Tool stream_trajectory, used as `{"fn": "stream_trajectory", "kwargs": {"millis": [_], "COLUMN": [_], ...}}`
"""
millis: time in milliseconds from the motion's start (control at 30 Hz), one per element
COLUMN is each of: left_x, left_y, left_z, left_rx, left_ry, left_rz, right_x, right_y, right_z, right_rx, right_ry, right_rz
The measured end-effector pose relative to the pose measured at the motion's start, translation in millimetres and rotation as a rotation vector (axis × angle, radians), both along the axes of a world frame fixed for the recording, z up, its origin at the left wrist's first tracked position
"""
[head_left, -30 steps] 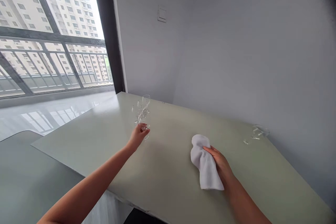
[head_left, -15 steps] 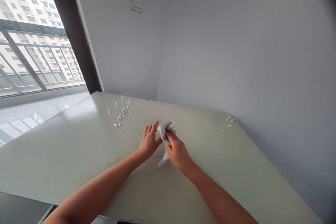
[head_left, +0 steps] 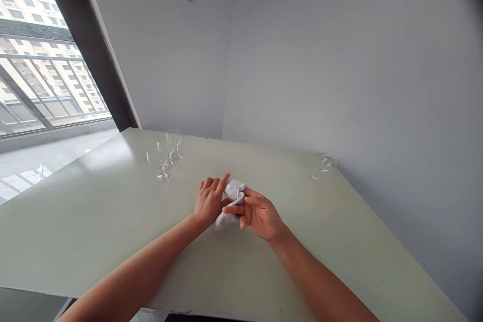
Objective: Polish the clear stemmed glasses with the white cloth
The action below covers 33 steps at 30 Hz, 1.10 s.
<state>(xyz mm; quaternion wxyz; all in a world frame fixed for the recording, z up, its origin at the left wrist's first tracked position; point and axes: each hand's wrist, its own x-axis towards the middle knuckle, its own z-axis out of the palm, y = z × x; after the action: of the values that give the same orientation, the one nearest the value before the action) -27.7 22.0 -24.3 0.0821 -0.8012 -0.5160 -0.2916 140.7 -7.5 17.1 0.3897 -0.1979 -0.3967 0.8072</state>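
Over the middle of the table, my left hand (head_left: pixel 211 202) is closed around one end of a small clear stemmed glass (head_left: pixel 231 189), which lies tilted on its side. A white cloth (head_left: pixel 228 220) is bunched at the glass's mouth, seemingly tucked into the bowl, and its loose end hangs below, slightly blurred. My right hand (head_left: pixel 262 215) pinches the cloth at the rim, palm turned partly up and some fingers spread. The stem and foot of the glass are hidden behind my left fingers.
Several clear stemmed glasses (head_left: pixel 165 163) stand upright in a row at the left rear of the pale green table (head_left: pixel 113 221). Another stemmed glass (head_left: pixel 327 162) is near the right rear edge, by the grey wall (head_left: pixel 320 60). A window (head_left: pixel 49 70) is at left.
My right hand has rolled palm-up, turning the cloth at the glass's mouth. The loose cloth end has swung left. The view has shifted slightly.
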Motion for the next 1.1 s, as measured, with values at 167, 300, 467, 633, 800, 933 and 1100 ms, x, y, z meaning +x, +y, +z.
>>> {"fn": "stream_trajectory", "kwargs": {"millis": [167, 300, 467, 633, 800, 933, 1100], "left_x": [-2, 1, 9, 10, 3, -10, -16], "left_y": [2, -1, -10, -14, -5, 1, -2], "left_z": [-0.3, 0.5, 5.9, 14.9, 31.4, 54.2, 65.4], "left_rx": [0.031, 0.003, 0.018, 0.156, -0.028, -0.624, -0.822], "left_ry": [-0.054, 0.039, 0.156, 0.161, 0.122, -0.006, 0.034], "left_rz": [-0.160, -0.220, -0.174, -0.192, -0.311, -0.480, -0.577], "right_x": [6, 5, 0, 9, 23, 31, 34], "right_y": [-10, -12, -10, -3, -4, -14, -13], "right_z": [0.9, -9.8, -26.7, -32.2, -22.9, -5.8, -5.6], "right_rx": [0.131, 0.255, 0.096, -0.115, 0.049, 0.299, 0.288], "right_ry": [-0.199, -0.464, -0.390, -0.214, -0.271, -0.449, -0.449], "right_rz": [0.002, -0.073, -0.175, -0.265, -0.245, -0.101, -0.064]}}
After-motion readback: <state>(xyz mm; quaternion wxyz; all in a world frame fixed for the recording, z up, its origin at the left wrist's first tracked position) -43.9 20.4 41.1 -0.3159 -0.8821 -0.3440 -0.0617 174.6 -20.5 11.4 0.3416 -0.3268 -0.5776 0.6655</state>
